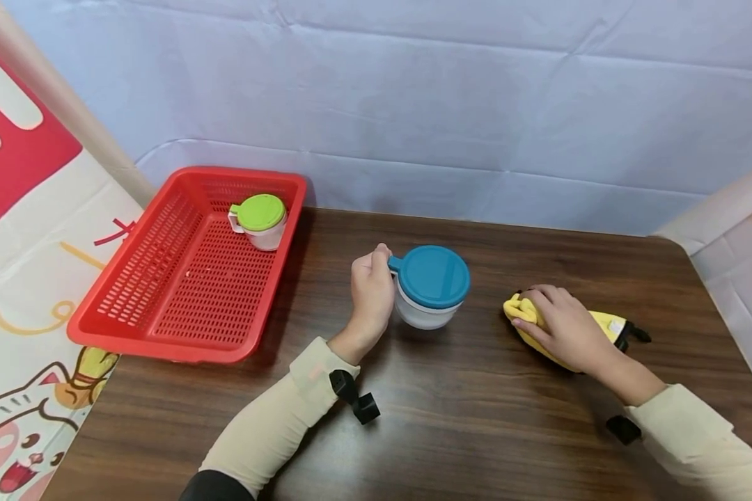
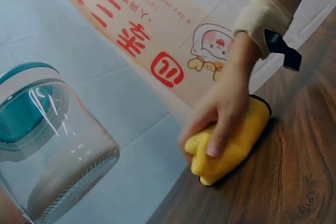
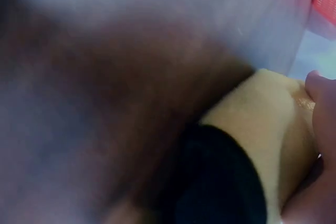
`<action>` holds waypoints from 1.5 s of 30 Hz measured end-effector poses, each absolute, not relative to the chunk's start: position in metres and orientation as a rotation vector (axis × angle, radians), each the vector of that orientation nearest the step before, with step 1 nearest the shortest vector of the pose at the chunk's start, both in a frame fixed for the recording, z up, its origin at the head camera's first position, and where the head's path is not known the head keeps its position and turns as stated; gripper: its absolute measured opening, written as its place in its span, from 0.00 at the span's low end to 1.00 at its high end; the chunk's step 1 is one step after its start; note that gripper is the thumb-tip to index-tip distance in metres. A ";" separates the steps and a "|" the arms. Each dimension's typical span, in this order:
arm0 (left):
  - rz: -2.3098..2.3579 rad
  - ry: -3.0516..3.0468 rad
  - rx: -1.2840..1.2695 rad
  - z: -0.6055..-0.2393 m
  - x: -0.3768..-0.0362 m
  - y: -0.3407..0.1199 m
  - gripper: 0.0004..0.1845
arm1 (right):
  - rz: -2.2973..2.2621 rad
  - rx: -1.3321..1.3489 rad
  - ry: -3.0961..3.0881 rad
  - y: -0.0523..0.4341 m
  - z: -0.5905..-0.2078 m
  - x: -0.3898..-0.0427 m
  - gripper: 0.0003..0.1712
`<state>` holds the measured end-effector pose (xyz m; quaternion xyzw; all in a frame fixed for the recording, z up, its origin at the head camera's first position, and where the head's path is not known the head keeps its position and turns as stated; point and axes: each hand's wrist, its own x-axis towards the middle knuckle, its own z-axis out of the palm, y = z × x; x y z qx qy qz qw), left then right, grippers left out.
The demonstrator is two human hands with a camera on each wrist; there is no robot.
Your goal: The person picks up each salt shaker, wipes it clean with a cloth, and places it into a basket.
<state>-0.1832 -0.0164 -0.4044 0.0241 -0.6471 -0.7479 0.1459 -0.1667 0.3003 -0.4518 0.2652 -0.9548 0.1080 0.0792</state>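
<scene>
In the head view my left hand (image 1: 372, 292) grips the handle of a clear jar with a blue lid (image 1: 435, 277). The jar appears lifted off the wooden table; its glass body (image 2: 71, 156) shows close up and tilted in the left wrist view. Over on the right, my right hand (image 1: 564, 327) holds a bunched yellow cloth (image 1: 521, 309) with dark edging, which lies on the tabletop. The left wrist view also shows that right hand (image 2: 223, 111), its thumb and fingers closed around the cloth (image 2: 236, 145). The right wrist view is mostly blurred.
A red plastic basket (image 1: 264, 327) stands at the left of the table (image 1: 476, 431). Inside its far right corner sits a smaller jar with a green lid (image 1: 260, 212). A pale cloth wall (image 1: 413, 139) rises behind the table, and printed sheeting (image 1: 37, 278) hangs at the left.
</scene>
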 end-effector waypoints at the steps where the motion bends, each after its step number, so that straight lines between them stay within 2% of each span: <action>1: -2.161 -1.861 0.077 -0.404 -0.183 -0.016 0.29 | 0.325 0.785 -2.859 0.301 -0.455 -0.166 0.27; 12: -2.222 -1.896 0.176 -0.400 -0.181 -0.017 0.29 | 0.316 0.764 -2.781 0.301 -0.479 -0.165 0.28; 28: -2.355 -2.012 0.364 -0.407 -0.171 -0.038 0.29 | 0.343 0.764 -2.810 0.297 -0.478 -0.169 0.27; 45: -2.463 -1.979 0.269 -0.383 -0.148 -0.063 0.28 | 0.363 0.769 -2.816 0.298 -0.476 -0.167 0.27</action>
